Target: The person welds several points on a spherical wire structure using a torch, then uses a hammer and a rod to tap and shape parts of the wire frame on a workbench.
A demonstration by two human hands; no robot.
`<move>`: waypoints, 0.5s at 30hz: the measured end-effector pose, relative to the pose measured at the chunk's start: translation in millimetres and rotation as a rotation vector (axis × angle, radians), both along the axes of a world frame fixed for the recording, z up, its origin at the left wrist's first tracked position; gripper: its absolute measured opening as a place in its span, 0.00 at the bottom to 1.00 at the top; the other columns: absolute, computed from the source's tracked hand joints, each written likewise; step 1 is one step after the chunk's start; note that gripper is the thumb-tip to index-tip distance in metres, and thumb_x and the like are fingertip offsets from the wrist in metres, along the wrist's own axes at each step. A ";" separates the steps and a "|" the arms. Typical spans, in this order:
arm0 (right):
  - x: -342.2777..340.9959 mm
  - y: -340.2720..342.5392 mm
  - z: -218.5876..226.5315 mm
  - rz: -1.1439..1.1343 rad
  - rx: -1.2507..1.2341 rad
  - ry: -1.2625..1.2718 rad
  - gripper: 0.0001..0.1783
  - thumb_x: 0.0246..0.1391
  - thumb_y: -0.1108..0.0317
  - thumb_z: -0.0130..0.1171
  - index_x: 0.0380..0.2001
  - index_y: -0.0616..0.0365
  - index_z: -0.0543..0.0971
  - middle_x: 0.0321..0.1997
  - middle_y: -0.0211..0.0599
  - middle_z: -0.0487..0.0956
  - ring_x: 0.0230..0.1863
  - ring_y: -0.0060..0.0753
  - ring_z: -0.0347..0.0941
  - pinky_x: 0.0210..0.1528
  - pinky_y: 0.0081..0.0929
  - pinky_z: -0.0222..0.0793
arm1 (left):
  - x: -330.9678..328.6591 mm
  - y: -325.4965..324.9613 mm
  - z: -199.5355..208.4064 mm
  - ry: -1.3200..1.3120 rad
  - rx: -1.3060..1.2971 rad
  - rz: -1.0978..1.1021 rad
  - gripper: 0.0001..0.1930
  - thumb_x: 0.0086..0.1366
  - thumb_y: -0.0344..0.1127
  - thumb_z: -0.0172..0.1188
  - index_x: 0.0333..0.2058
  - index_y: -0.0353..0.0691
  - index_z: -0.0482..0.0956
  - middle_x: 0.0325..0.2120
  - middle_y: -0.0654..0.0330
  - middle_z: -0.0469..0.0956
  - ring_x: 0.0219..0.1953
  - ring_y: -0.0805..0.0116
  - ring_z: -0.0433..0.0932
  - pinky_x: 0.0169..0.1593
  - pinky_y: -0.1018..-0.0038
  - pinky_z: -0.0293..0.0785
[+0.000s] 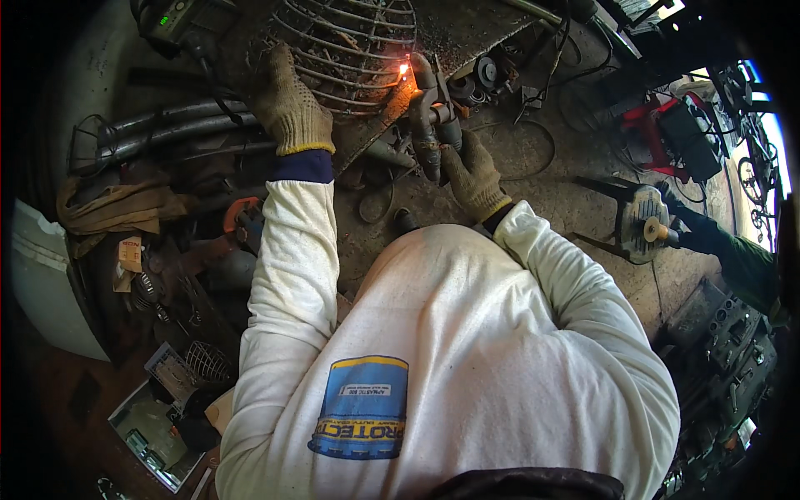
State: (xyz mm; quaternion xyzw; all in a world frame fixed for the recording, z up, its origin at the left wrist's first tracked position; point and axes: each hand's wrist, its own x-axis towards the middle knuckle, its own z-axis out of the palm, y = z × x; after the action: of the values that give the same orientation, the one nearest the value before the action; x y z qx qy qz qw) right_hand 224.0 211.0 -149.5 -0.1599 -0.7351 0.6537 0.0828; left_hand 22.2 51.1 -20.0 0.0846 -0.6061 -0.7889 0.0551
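My left hand point(292, 104), in a knitted work glove, is closed at the left rim of a round wire guard point(354, 50) with curved metal rods. Some of its fingertips are hidden. My right hand point(477, 177), gloved too, is wrapped round the lower end of a thick grey metal tool point(425, 117) with bent, pipe-like parts. Close to the upper end of that tool, a bright orange glow point(404, 68) burns at the guard's right edge. Orange light falls on the metal plate point(379, 121) beneath it.
Grey pipes point(179, 121) and a brown cloth point(125, 208) lie to the left. A box with a lit green display point(175, 21) stands far left. On the right are a stool point(642, 221), a dark green sleeve point(742, 267) and a red stand point(646, 133). Cables cross the floor.
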 end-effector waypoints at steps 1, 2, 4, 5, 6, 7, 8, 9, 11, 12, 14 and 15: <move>0.1 -0.2 -2.4 -0.009 -0.042 -0.004 0.26 0.62 0.53 0.60 0.50 0.65 0.72 0.29 0.44 0.81 0.26 0.36 0.80 0.29 0.33 0.73 | 4.8 5.2 4.9 -0.031 0.028 0.035 0.29 0.64 0.46 0.67 0.60 0.41 0.72 0.58 0.58 0.76 0.55 0.61 0.78 0.53 0.62 0.79; 0.4 -0.3 -3.9 -0.018 -0.083 -0.008 0.26 0.63 0.52 0.59 0.50 0.65 0.72 0.29 0.45 0.81 0.26 0.36 0.80 0.29 0.33 0.73 | 5.9 6.7 5.7 -0.033 0.028 0.031 0.29 0.64 0.46 0.67 0.60 0.41 0.72 0.58 0.58 0.76 0.55 0.61 0.78 0.53 0.62 0.79; 0.6 -1.6 1.9 -0.012 -0.077 -0.001 0.26 0.63 0.52 0.60 0.51 0.65 0.72 0.29 0.45 0.81 0.26 0.36 0.80 0.29 0.33 0.73 | 7.6 5.6 9.4 -0.080 -0.009 0.034 0.27 0.65 0.45 0.65 0.59 0.41 0.73 0.59 0.57 0.76 0.55 0.60 0.78 0.54 0.62 0.78; 0.6 -2.0 4.2 -0.008 -0.071 0.005 0.26 0.63 0.52 0.60 0.51 0.65 0.72 0.30 0.45 0.82 0.26 0.36 0.80 0.29 0.32 0.73 | 4.2 1.3 4.6 -0.081 -0.009 0.036 0.27 0.65 0.45 0.65 0.59 0.41 0.73 0.59 0.57 0.76 0.55 0.60 0.78 0.54 0.62 0.78; 1.1 -1.8 3.9 -0.007 -0.071 0.005 0.26 0.63 0.52 0.60 0.51 0.65 0.72 0.30 0.45 0.82 0.26 0.36 0.80 0.29 0.32 0.73 | 0.6 -3.2 0.7 -0.016 -0.052 -0.005 0.26 0.66 0.44 0.64 0.59 0.41 0.72 0.59 0.57 0.75 0.56 0.60 0.78 0.55 0.62 0.78; 1.9 -1.5 2.8 -0.002 -0.051 0.003 0.27 0.63 0.51 0.59 0.51 0.65 0.72 0.31 0.46 0.82 0.28 0.37 0.81 0.30 0.33 0.74 | -2.1 -6.9 -3.4 0.048 -0.096 -0.046 0.25 0.68 0.43 0.63 0.60 0.41 0.72 0.60 0.57 0.75 0.57 0.60 0.77 0.56 0.62 0.78; 2.5 -1.5 1.6 0.004 -0.031 0.001 0.27 0.63 0.51 0.59 0.52 0.64 0.72 0.32 0.47 0.82 0.30 0.39 0.81 0.32 0.34 0.74 | -4.2 -9.7 -8.1 0.048 -0.095 -0.044 0.25 0.68 0.43 0.63 0.60 0.41 0.72 0.60 0.57 0.75 0.57 0.60 0.77 0.56 0.62 0.78; 2.7 -1.1 -0.4 0.003 -0.030 -0.001 0.27 0.63 0.51 0.59 0.52 0.64 0.72 0.32 0.47 0.82 0.30 0.39 0.81 0.32 0.34 0.74 | -2.9 -6.5 -5.4 0.025 -0.045 -0.028 0.25 0.68 0.43 0.62 0.60 0.41 0.72 0.60 0.57 0.75 0.57 0.60 0.77 0.57 0.63 0.77; 2.9 -0.5 -4.7 0.000 0.034 -0.020 0.28 0.63 0.49 0.58 0.53 0.65 0.72 0.35 0.50 0.82 0.34 0.44 0.82 0.36 0.37 0.75 | 0.2 2.2 -0.6 0.000 0.006 -0.013 0.24 0.69 0.43 0.61 0.60 0.41 0.71 0.60 0.57 0.74 0.57 0.60 0.77 0.57 0.63 0.77; 3.0 -0.3 -7.8 -0.001 0.034 -0.021 0.28 0.63 0.49 0.58 0.53 0.65 0.72 0.35 0.50 0.82 0.34 0.44 0.82 0.36 0.37 0.75 | 3.2 9.1 3.5 0.055 0.011 0.054 0.22 0.67 0.40 0.62 0.55 0.37 0.75 0.54 0.56 0.78 0.50 0.62 0.79 0.52 0.66 0.78; 2.8 0.6 -13.6 -0.013 0.092 0.027 0.30 0.63 0.48 0.58 0.53 0.66 0.71 0.38 0.54 0.82 0.38 0.49 0.82 0.40 0.40 0.75 | 6.1 12.0 8.2 0.108 0.016 0.118 0.19 0.65 0.38 0.64 0.51 0.34 0.78 0.47 0.54 0.81 0.43 0.63 0.81 0.47 0.70 0.78; 1.9 0.8 -13.7 -0.011 0.092 0.028 0.30 0.63 0.48 0.58 0.53 0.66 0.71 0.38 0.54 0.82 0.38 0.49 0.82 0.40 0.40 0.75 | 7.2 8.7 10.9 0.000 -0.013 0.066 0.22 0.67 0.41 0.63 0.56 0.38 0.75 0.53 0.56 0.78 0.50 0.62 0.79 0.52 0.65 0.77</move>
State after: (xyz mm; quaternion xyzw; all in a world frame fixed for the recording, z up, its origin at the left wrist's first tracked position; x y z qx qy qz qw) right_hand 225.9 211.8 -163.2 -0.1511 -0.7621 0.6210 0.1038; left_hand 29.4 59.8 -9.1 0.1042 -0.6081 -0.7827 0.0819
